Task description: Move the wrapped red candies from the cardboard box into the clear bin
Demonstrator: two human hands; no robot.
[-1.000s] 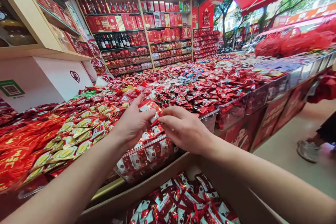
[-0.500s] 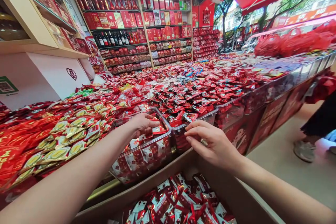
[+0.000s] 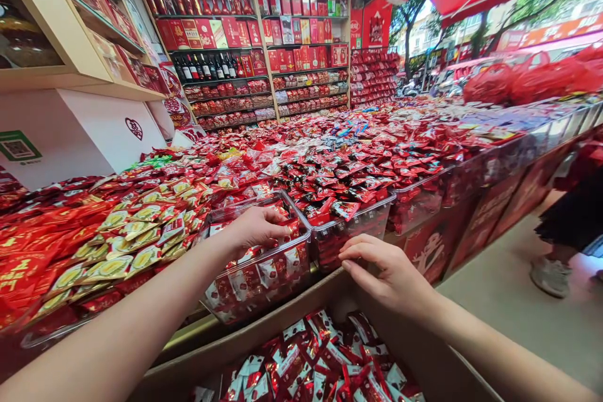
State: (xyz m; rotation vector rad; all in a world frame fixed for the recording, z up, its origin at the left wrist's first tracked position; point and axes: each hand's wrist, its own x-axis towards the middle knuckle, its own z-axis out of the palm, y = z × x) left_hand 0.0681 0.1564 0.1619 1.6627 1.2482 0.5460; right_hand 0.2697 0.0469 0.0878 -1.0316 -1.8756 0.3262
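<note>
My left hand (image 3: pixel 257 228) is over a clear plastic bin (image 3: pixel 264 257), fingers stretched forward at the small red-and-white candy packets (image 3: pixel 268 273) inside. Its fingers are apart; the fingertips touch or hover just above the packets by the bin's right wall. My right hand (image 3: pixel 384 267) hangs above the near side of a cardboard box (image 3: pixel 264 336), thumb and forefinger parted and curved, with nothing visible between them. Down in the box lies a loose heap of similar red-and-white packets (image 3: pixel 311 358).
Another clear bin (image 3: pixel 353 223) of red packets adjoins on the right. Gold-and-red packets (image 3: pixel 136 232) spread along the left. Shelves (image 3: pixel 271 56) with bottles and red boxes line the back. A person's shoe (image 3: pixel 550 276) shows at the right, on the floor.
My left fingers have loosened from a red packet at the bin's right side and spread. My right hand appears slightly lower and farther right. The view has shifted a little.
</note>
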